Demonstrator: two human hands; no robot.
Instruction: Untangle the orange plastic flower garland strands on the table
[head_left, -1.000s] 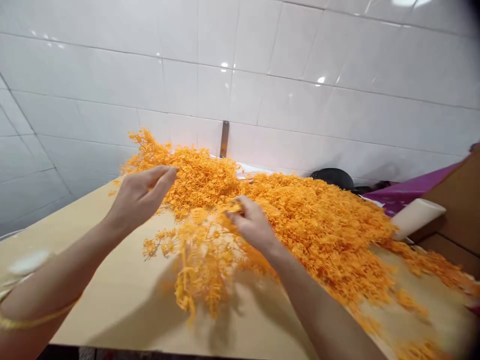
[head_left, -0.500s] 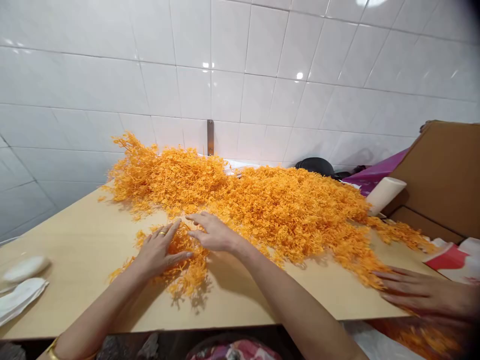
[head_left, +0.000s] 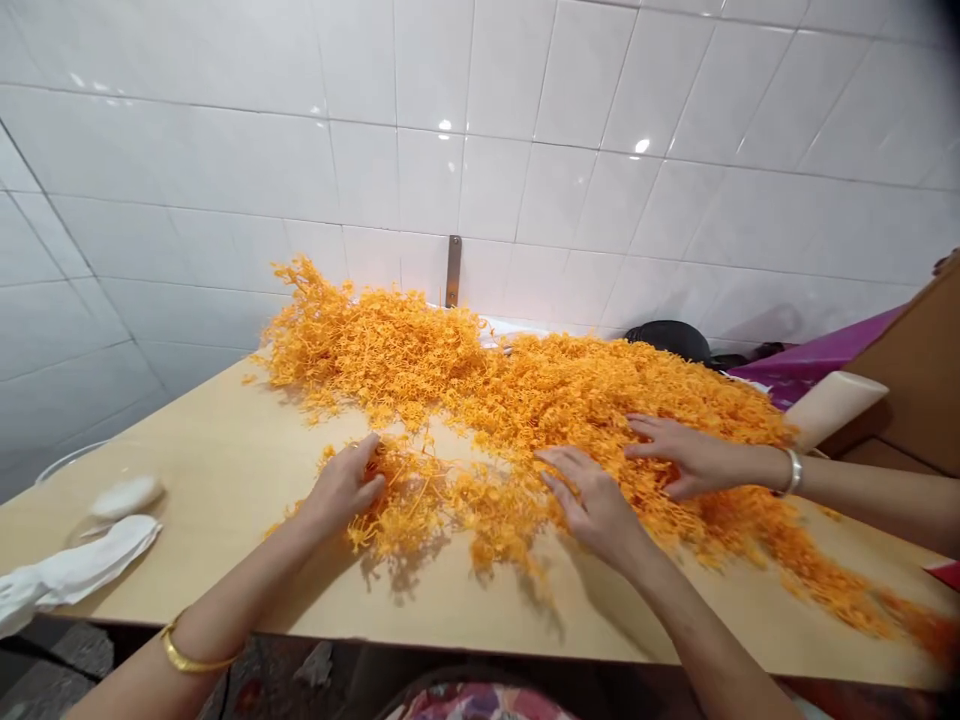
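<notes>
A long heap of orange artificial foliage [head_left: 570, 390] spreads over a wooden table [head_left: 225, 480]. Nearer me, a looser clump of orange sprigs [head_left: 409, 495] lies between my hands. My left hand [head_left: 341, 490] rests at this clump's left side, thumb apart from the bent fingers. At the heap's front edge, my right hand [head_left: 596, 505] reaches over the sprigs with its fingers spread. Neither hand visibly grips a sprig. Just to the right, another person's hand [head_left: 694, 460] with a silver bangle reaches into the heap.
White cloth [head_left: 82, 575] and a pale oval object [head_left: 126, 497] lie at the table's left. On the right stand a cardboard box [head_left: 911, 370] and a pale roll [head_left: 840, 405], with purple plastic [head_left: 825, 360] behind. Behind the heap are a black object [head_left: 667, 340] and a tiled wall [head_left: 502, 180].
My right hand first held sprigs raised, then came down beside my left hand, and has now moved right to the heap. The other person's hand has moved from the table's front right into the heap.
</notes>
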